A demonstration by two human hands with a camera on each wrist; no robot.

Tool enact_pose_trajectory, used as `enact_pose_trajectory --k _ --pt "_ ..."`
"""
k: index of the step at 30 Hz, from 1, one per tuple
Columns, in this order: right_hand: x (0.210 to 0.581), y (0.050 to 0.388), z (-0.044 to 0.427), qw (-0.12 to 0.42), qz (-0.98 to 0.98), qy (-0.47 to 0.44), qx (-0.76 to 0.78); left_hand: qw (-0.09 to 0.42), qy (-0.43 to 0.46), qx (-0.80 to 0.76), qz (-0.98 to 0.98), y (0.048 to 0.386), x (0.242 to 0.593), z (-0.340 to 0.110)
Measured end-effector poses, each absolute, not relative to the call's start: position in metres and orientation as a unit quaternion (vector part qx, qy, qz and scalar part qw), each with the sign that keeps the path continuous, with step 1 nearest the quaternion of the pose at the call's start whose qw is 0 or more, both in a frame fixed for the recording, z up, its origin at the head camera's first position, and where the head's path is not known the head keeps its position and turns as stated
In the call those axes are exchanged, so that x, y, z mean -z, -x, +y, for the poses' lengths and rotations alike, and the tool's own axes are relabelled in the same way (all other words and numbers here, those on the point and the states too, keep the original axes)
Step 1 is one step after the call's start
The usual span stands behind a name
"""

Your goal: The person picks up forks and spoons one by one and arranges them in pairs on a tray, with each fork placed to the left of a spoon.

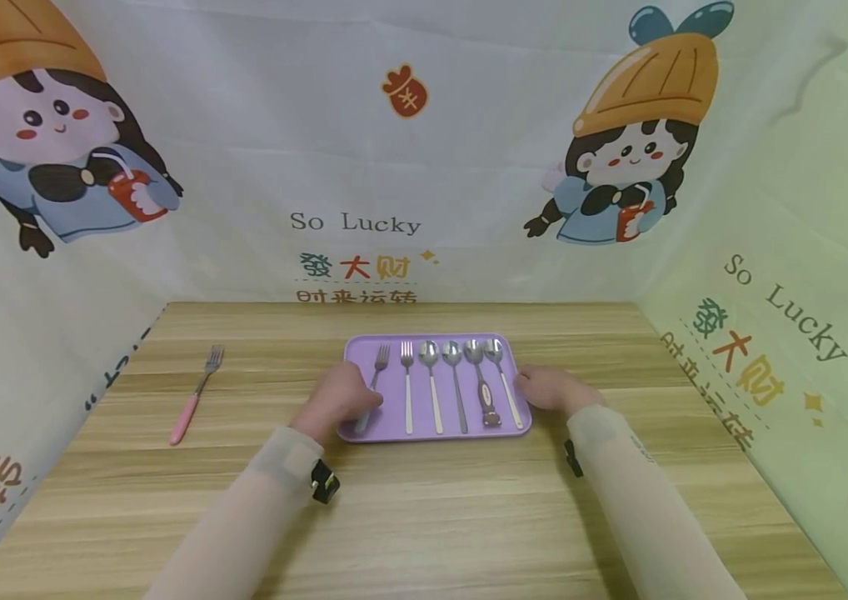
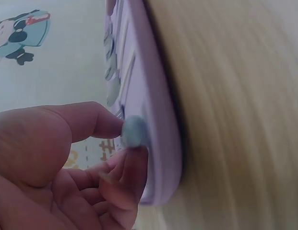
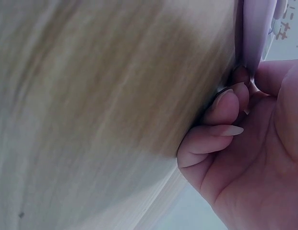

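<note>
A purple tray [image 1: 431, 438] lies on the table, holding a row of cutlery. My left hand [image 1: 341, 394] reaches over the tray's left end and pinches the handle of the leftmost fork [image 1: 381, 358] between thumb and finger. In the left wrist view the rounded, pale blue-grey handle end [image 2: 134, 131] shows between them, close to the tray wall. At the opposite end, my right hand [image 1: 553, 387] grips the tray's rim, thumb against it and fingers curled low beside the tabletop. Beside the left fork lie a second fork [image 1: 407, 387] and several spoons [image 1: 457, 387], one with a brown bear-shaped handle [image 1: 488, 408].
A fork with a pink handle [image 1: 185, 418] lies alone on the wooden table [image 1: 424, 517], left of the tray. Printed white cloth [image 1: 469, 183] hangs behind the table and along both sides.
</note>
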State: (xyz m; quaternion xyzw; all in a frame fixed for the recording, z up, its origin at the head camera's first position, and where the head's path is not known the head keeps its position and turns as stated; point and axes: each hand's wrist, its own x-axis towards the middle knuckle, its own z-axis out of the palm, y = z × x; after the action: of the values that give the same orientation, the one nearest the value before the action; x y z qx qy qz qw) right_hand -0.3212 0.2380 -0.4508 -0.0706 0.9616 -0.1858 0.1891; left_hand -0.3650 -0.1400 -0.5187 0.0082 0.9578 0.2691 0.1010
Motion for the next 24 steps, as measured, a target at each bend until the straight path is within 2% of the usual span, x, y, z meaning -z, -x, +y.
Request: enact_pose_trajectory --k 3,12,24 --pt "0.45 0.321 0.238 0.187 0.962 0.074 0.185 0.098 -0.012 -0.274 0.957 0.356 0.513 -0.131" --pt "0.452 0.323 0.238 0.185 0.962 0.07 0.188 0.069 -0.031 -0.298 0.951 0.302 0.455 -0.104" --pt "0.452 0.323 0.238 0.18 0.964 0.078 0.181 0.063 -0.029 -0.33 0.942 0.297 0.454 -0.101"
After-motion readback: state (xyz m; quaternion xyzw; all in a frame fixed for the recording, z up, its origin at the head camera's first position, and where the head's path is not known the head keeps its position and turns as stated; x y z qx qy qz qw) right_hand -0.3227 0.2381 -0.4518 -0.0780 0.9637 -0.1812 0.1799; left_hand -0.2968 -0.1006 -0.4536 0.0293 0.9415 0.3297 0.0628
